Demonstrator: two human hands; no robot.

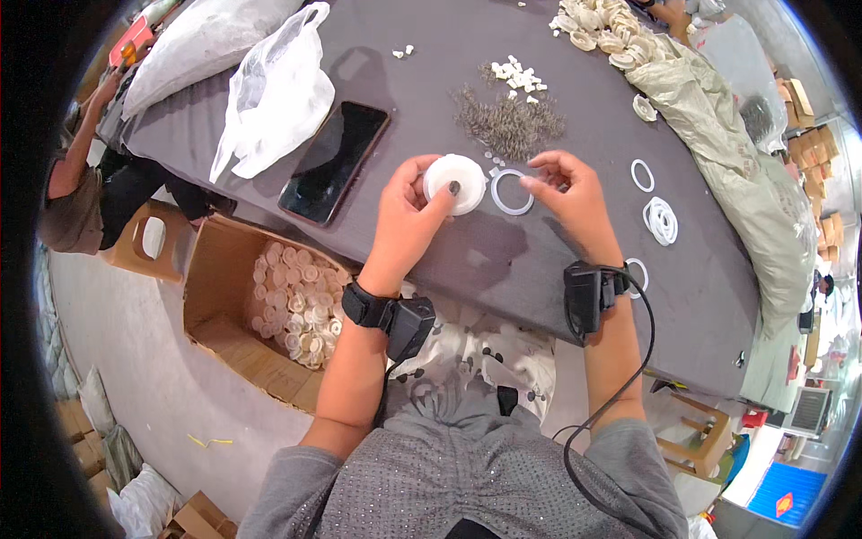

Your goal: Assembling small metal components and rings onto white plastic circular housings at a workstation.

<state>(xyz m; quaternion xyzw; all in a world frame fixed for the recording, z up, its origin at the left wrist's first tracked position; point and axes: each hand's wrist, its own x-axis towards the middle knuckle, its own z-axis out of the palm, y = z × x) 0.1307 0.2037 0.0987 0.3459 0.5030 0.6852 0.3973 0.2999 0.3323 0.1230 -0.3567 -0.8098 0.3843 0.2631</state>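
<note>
While the left hand point(409, 208) grips a white round part point(469, 182) over the near edge of the worktop point(431, 99), the right, half-curled point(575, 199), meets a white ring point(513, 212), hold unclear; it's seemingly a fitting step, probably calling for careful lining-up.

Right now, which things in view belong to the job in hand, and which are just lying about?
Likely in the job:
white round part, in the left hand
white ring, at the right hand, grip unclear
loose white rings, further right
small grey pieces, piled
small white pieces, beyond the pile

Probably just lying about:
dark phone
white plastic bag
</note>
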